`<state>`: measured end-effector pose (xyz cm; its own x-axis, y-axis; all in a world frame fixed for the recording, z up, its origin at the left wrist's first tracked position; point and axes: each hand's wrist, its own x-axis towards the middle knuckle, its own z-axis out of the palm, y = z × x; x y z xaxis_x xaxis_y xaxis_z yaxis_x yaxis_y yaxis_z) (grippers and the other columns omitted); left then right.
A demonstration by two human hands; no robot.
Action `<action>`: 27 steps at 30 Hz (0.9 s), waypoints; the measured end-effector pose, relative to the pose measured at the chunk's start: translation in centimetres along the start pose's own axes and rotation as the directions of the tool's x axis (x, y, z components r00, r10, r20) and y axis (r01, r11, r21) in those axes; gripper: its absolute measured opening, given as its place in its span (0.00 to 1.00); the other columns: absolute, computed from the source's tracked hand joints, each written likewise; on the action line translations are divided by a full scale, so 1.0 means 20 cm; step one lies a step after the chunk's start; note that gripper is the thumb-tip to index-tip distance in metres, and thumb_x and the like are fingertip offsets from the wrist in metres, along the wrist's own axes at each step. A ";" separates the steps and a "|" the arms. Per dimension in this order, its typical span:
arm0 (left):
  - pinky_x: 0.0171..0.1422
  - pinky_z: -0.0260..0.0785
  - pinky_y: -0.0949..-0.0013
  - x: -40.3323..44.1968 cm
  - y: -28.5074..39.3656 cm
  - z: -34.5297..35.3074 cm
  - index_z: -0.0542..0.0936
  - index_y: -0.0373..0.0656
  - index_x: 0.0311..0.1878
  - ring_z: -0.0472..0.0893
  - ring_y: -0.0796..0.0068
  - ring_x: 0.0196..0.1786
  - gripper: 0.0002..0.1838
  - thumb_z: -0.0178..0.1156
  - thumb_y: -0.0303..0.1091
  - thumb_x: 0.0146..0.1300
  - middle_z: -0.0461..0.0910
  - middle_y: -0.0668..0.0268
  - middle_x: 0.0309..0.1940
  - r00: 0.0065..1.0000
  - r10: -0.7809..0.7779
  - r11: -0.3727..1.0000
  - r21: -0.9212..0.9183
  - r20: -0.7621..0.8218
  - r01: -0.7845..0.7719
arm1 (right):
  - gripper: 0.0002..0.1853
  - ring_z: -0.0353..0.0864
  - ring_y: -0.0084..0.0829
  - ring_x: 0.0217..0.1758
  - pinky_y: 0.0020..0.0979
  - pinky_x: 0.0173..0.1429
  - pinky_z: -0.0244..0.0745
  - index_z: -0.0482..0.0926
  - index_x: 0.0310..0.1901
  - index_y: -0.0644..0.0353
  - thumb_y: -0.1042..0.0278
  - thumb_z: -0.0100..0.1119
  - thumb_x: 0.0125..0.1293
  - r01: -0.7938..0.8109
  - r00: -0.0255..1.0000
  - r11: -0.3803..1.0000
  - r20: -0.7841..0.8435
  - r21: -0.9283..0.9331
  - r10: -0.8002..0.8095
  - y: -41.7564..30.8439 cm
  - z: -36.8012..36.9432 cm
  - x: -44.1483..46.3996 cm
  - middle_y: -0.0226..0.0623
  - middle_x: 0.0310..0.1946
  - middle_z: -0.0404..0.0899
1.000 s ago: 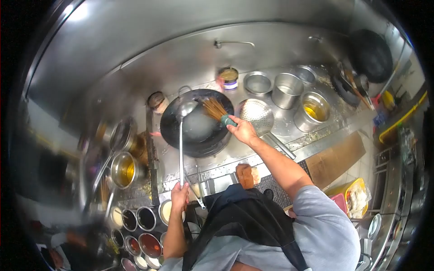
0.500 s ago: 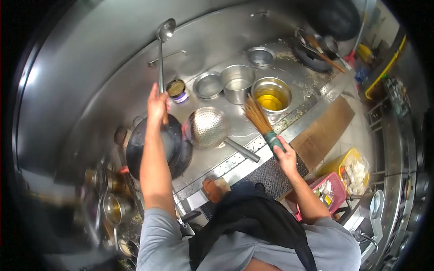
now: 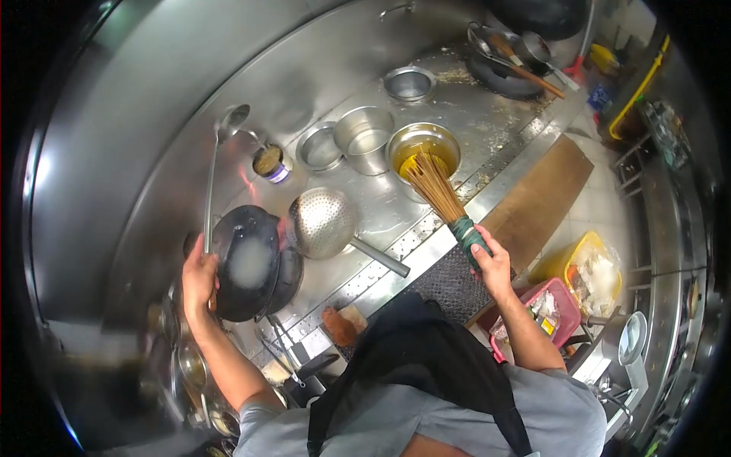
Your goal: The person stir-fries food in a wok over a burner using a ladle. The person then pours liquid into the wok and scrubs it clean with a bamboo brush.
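Gripping the ladle (image 3: pixel 210 194) by the lower part of its handle, the left hand (image 3: pixel 200 278) is positioned at the left side of the wok (image 3: pixel 240 301). The fingers are closed around the handle; whether they also contact the wok rim cannot be determined. The ladle points away from the body, with its bowl beyond the wok and in front of the steel back panel (image 3: pixel 152 129). The wok contains a shallow pool of pale liquid (image 3: pixel 249 261).

The right hand (image 3: pixel 493 266) is wrapped around the green-bound grip of the bristle brush (image 3: pixel 442 193). The brush is inclined, bristles pointing up and to the left. The bristle tips overlap the oil pot (image 3: pixel 449 152) in this view; contact between them cannot be confirmed. The oil pot contains yellow liquid.

Between the two hands, the perforated strainer (image 3: pixel 324 222) lies on the steel counter (image 3: pixel 365 209), directly right of the wok, handle directed toward the operator. Behind the strainer are a labelled tin (image 3: pixel 276 169), a shallow pan (image 3: pixel 318 148) and a deep pot (image 3: pixel 364 131). A pink basket (image 3: pixel 567 324) stands below the right forearm.
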<state>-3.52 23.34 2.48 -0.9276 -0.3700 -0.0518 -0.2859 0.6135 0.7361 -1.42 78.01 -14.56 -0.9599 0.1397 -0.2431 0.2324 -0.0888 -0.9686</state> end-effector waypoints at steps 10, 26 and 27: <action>0.25 0.65 0.67 0.24 0.10 0.17 0.68 0.41 0.72 0.69 0.78 0.19 0.32 0.60 0.29 0.64 0.74 0.67 0.23 0.997 0.062 0.963 0.266 -0.036 -0.050 | 0.25 0.72 0.17 0.18 0.20 0.20 0.67 0.71 0.69 0.50 0.63 0.58 0.70 0.015 0.999 0.998 0.050 0.055 -0.018 -0.03 0.02 0.09 0.29 0.31 0.80; 0.23 0.66 0.69 0.22 0.16 0.38 0.65 0.42 0.74 0.70 0.80 0.19 0.32 0.58 0.29 0.66 0.73 0.70 0.23 0.998 0.032 0.991 0.133 -0.053 -0.025 | 0.25 0.71 0.15 0.23 0.20 0.23 0.71 0.73 0.68 0.48 0.62 0.61 0.70 -0.044 0.999 0.998 -0.022 0.055 0.046 0.05 -0.21 -0.10 0.25 0.33 0.80; 0.24 0.67 0.68 0.17 0.15 0.44 0.65 0.42 0.74 0.71 0.80 0.20 0.32 0.58 0.30 0.66 0.74 0.69 0.24 0.997 0.057 0.988 0.144 -0.055 -0.049 | 0.25 0.71 0.15 0.23 0.20 0.24 0.71 0.73 0.68 0.49 0.63 0.60 0.70 -0.019 0.999 0.998 -0.040 0.064 0.022 0.06 -0.22 -0.11 0.25 0.34 0.80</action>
<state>-9.64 30.02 -1.36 -0.9277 -0.3722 0.0277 -0.2721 0.7252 0.6325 1.73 81.87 -15.40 -0.9475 0.1770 -0.2662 0.2404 -0.1544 -0.9583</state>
